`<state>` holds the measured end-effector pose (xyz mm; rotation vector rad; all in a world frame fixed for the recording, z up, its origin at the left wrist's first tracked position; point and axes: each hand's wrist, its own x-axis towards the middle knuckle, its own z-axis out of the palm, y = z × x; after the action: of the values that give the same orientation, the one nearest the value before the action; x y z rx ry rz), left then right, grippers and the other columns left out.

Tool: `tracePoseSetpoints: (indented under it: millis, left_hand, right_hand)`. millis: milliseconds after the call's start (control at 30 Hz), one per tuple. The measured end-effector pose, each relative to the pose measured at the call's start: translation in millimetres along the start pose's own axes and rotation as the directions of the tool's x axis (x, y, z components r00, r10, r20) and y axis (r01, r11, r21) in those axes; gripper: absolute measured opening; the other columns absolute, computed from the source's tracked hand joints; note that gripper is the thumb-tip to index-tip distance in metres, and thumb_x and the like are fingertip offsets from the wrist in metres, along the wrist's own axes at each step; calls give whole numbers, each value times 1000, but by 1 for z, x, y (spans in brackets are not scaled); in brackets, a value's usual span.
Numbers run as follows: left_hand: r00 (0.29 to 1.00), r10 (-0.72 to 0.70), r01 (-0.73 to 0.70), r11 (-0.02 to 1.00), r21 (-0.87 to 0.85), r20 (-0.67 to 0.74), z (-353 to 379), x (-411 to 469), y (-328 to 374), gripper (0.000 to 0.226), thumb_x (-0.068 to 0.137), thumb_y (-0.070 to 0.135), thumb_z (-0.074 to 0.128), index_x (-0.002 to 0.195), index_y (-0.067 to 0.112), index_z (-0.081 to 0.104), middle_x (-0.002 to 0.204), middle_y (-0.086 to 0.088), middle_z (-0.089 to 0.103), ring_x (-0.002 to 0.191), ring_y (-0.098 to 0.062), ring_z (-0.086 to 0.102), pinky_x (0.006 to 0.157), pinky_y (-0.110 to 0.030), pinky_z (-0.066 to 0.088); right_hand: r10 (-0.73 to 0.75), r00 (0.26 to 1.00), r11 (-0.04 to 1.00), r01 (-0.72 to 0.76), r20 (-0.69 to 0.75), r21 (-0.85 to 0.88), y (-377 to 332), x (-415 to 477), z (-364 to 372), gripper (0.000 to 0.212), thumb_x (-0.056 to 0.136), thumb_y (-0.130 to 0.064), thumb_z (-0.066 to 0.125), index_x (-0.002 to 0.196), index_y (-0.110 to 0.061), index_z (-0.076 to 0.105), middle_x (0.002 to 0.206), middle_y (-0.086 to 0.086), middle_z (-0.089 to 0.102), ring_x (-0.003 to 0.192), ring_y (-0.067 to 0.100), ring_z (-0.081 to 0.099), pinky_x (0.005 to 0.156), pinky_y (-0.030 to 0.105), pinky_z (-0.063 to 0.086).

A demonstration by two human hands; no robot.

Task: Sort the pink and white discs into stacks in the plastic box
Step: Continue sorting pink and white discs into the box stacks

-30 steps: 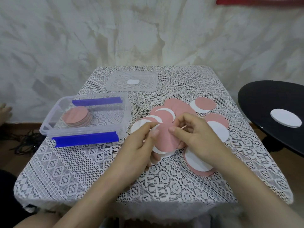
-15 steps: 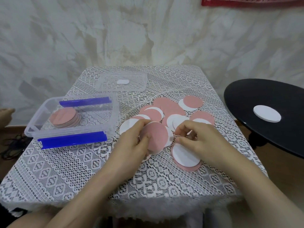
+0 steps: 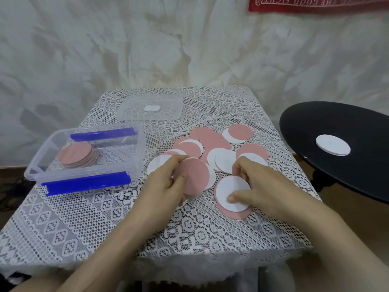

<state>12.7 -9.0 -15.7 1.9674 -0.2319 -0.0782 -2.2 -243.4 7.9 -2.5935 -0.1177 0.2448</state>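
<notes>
Pink disc [image 3: 194, 175] L hand [image 3: 166, 186], white disc [image 3: 230, 186] R hand [image 3: 267, 186], 1 stack [image 3: 77, 154].

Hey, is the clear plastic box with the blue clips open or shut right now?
Open. The clear plastic box has no lid on; its clear lid lies flat on the lace tablecloth behind it.
</notes>
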Motion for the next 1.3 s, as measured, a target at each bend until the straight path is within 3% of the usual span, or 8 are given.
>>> tracePoseSetpoints:
  millis: [200, 400, 567, 700, 800, 933, 1067, 1300]
  left_hand:
    - [1000, 14, -13, 999, 51, -23, -6, -2, 4, 32, 102, 12, 45, 114, 38, 60, 77, -2, 64, 56, -13, 59, 53, -24, 46]
    - [999, 11, -11, 1000, 12, -35, -10, -4, 5, 35, 102, 10, 45, 114, 39, 60, 70, 0, 65, 55, -13, 59, 51, -20, 46]
    - [1000, 10, -10, 1000, 16, -17, -12, -6, 2, 36, 102, 13, 44, 115, 44, 59, 54, 9, 58, 51, -12, 55, 52, -34, 49]
    - [999, 22, -22, 1000, -8, 23, -14, -8, 0, 38, 104, 16, 42, 117, 47, 60, 63, 0, 58, 55, -11, 54, 55, -35, 48]
    - [996, 51, -49, 998, -27, 77, -15, -13, -1, 28, 105, 25, 47, 120, 44, 61, 77, 0, 66, 59, -10, 57, 56, -30, 49]
    - [995, 74, -76, 997, 31, 72, -26, -19, -9, 29, 97, 39, 60, 125, 44, 59, 103, 5, 72, 82, -23, 70, 74, -49, 61]
    - [990, 137, -135, 949, 286, 11, -45, -28, -14, 23, 97, 42, 58, 120, 45, 57, 92, 12, 71, 77, -10, 65, 72, -44, 55]
    - [982, 179, -142, 906, 400, -57, -76, -46, -20, 17, 96, 42, 56, 112, 42, 59, 80, 12, 69, 70, -9, 61, 66, -41, 51]
  right_hand:
    - [-53, 991, 998, 58, -123, 36, 2, 12, 6, 23, 91, -40, 68, 95, -30, 48, 88, -12, 60, 85, 18, 55, 69, 36, 39]
    - [-90, 967, 996, 90, -237, -11, 4, 20, 12, 7, 99, -31, 58, 106, -29, 56, 104, -9, 58, 94, 16, 54, 72, 34, 33]
    - [-101, 956, 888, 211, -274, 409, -5, 21, 14, 10, 102, -24, 56, 94, -22, 62, 86, -7, 63, 75, 12, 56, 72, 40, 49]
    - [-121, 969, 825, 220, -217, 520, -25, 18, 26, 10, 100, -26, 60, 97, -29, 69, 81, -2, 67, 63, 13, 60, 64, 48, 57]
    - [-188, 949, 863, 283, -253, 418, -38, 20, 39, 20, 89, -43, 57, 101, -32, 67, 79, -10, 67, 65, 14, 61, 65, 47, 55]
    - [-204, 952, 892, 277, -229, 358, -50, 19, 51, 25, 89, -53, 64, 95, -29, 62, 77, -7, 67, 70, 13, 62, 70, 46, 55]
    - [-275, 936, 916, 325, -222, 235, -62, 18, 58, 22, 95, -51, 60, 95, -30, 61, 80, -9, 67, 72, 8, 62, 69, 39, 53]
    - [-386, 897, 903, 416, -217, 111, -92, 16, 70, 21, 99, -51, 53, 96, -32, 61, 69, -9, 59, 71, 9, 57, 61, 27, 44]
